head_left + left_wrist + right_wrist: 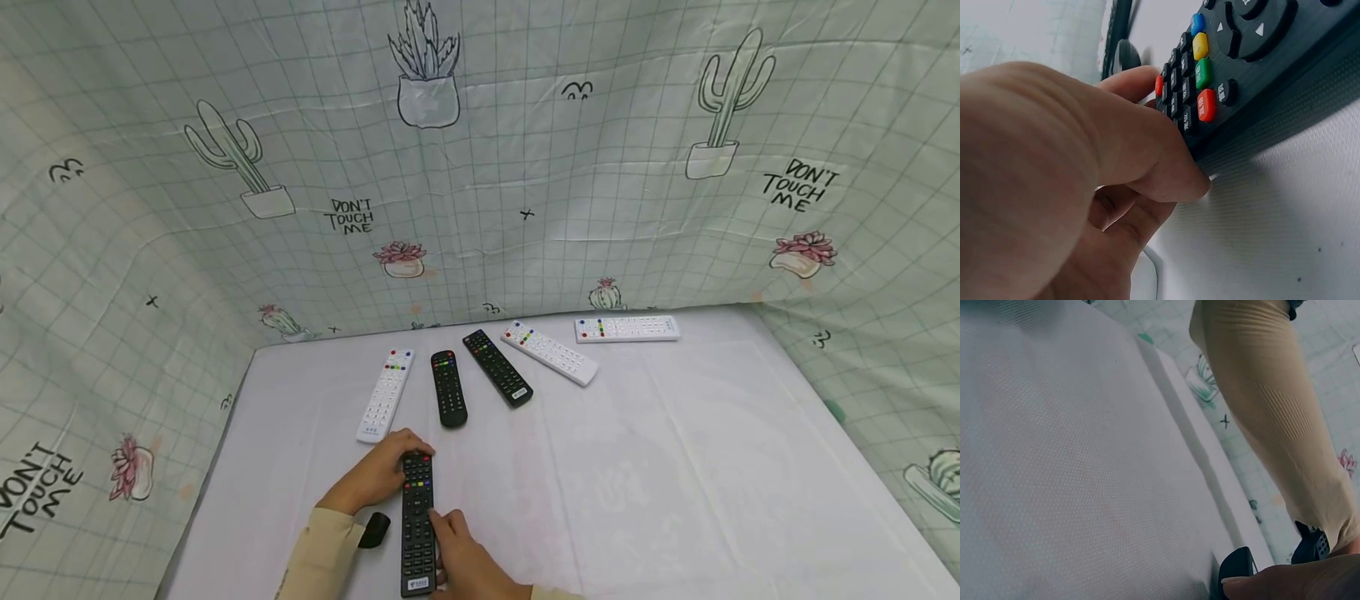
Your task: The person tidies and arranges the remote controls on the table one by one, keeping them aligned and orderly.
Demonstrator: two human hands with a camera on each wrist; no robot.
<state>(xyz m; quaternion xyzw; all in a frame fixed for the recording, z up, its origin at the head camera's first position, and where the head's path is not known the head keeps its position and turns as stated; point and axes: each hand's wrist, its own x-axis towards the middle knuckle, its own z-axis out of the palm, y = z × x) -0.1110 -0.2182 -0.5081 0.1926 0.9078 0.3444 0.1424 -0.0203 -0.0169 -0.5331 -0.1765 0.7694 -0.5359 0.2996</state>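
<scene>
A long black remote control [417, 529] with rows of buttons lies lengthwise near the front of the table in the head view. My left hand [381, 468] grips its far end, the one with the red button. Seen from the left wrist, the thumb and fingers bend round that end of the remote [1254, 69], just beyond the coloured buttons. My right hand [474, 557] holds the near part from the right side, thumb along the edge. In the right wrist view, the thumb [1272, 582] lies on a dark end of the remote [1235, 570].
Behind the hands, a white remote [386, 396], a black remote [448, 389], another black remote [498, 368], a white remote [550, 353] and a further white remote [627, 329] lie on the white table [675, 467]. A printed cloth [487, 167] hangs behind the table.
</scene>
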